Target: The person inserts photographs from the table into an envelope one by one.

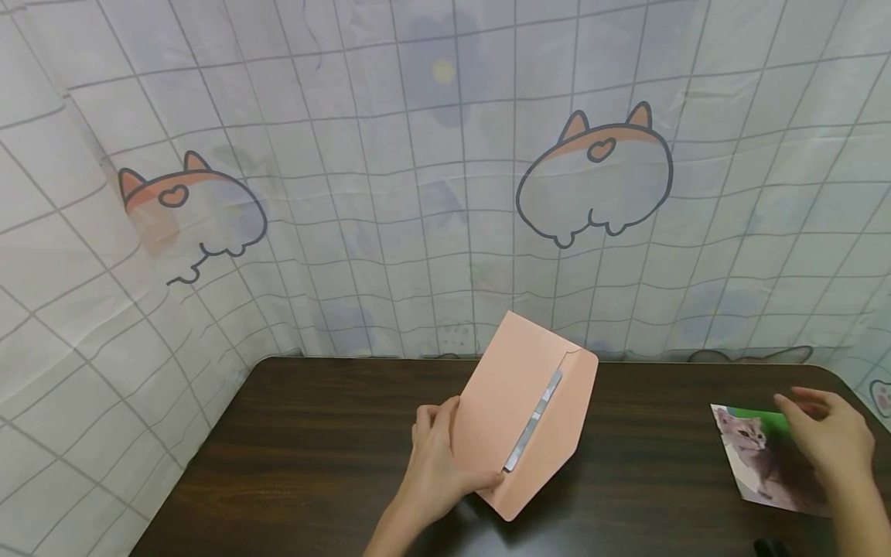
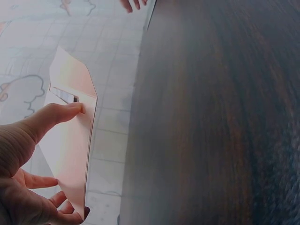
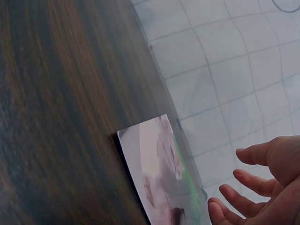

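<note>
My left hand [image 1: 442, 464] grips a pink envelope [image 1: 518, 387] by its lower left side, thumb on the front and fingers behind. The envelope is tilted above the table, its pointed flap [image 1: 557, 445] spread out. A narrow grey-white strip [image 1: 532, 422] shows along the opening; what it belongs to is hidden inside. At the right, my right hand [image 1: 831, 433] hovers over a cat picture [image 1: 755, 464] with a green background, its fingers loosely bent and holding nothing. In the right wrist view the picture [image 3: 150, 159] lies near the table's edge, apart from the fingers.
The dark wooden table [image 1: 313, 456] has rounded far corners. Behind it hangs a white grid-patterned curtain [image 1: 390, 193] with cartoon drawings. A small black object [image 1: 769, 548] is cut off by the bottom of the head view, below the picture.
</note>
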Tool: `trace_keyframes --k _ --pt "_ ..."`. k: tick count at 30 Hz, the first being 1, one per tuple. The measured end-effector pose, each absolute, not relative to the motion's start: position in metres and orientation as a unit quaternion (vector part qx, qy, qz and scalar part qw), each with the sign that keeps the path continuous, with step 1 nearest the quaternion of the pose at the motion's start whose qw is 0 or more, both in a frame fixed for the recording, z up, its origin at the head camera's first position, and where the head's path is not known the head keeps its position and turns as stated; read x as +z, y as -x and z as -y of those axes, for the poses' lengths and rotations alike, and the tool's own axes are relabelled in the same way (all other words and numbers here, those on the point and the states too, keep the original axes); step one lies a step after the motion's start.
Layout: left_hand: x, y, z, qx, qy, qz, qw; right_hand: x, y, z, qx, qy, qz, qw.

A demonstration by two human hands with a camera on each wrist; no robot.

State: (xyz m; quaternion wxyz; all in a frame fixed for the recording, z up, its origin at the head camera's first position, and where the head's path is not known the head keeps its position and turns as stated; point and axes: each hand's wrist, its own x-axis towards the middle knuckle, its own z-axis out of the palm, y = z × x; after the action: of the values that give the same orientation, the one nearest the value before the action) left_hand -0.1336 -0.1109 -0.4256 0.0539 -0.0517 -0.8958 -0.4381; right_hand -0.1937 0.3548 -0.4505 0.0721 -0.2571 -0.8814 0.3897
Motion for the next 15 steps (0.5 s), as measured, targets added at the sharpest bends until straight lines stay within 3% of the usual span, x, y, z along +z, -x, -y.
trace_keyframes --k 15 --pt "-0.427 0.133 0.110 -0.440 0.055 0.895 0.054 -0.458 0.193 -0.369 0.397 0.287 0.870 0.046"
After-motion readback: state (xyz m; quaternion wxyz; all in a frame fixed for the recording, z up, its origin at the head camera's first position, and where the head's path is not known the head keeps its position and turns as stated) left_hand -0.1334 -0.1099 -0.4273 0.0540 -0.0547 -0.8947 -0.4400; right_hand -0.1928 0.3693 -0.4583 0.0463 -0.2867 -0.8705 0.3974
